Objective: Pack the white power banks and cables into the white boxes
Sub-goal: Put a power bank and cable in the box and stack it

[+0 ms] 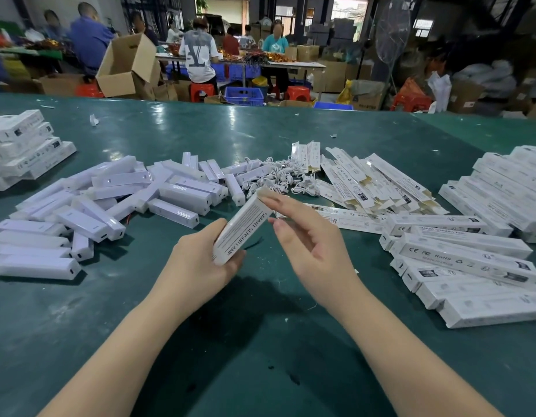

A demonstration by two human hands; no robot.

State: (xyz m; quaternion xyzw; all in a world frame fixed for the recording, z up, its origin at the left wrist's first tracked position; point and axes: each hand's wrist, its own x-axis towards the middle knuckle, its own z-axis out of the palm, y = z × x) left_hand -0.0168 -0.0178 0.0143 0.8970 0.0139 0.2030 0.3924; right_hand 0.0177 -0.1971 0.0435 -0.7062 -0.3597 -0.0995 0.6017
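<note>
My left hand (200, 260) grips the near end of a long white box (245, 227) printed "SMART SENSOR LAMP", held tilted above the green table (260, 341). My right hand (308, 236) has its fingertips on the box's far end flap, thumb just beside the box. A heap of white power banks (110, 200) lies to the left. A tangle of white cables (275, 179) sits beyond the box. Flat, unfolded white boxes (375, 182) fan out to the right of the cables.
Closed white boxes are stacked at the right (471, 266) and far right (507, 188), and another stack stands at the far left (23, 149). Beyond the table, people sit at other benches among cardboard cartons (125, 64) and blue crates (244, 96).
</note>
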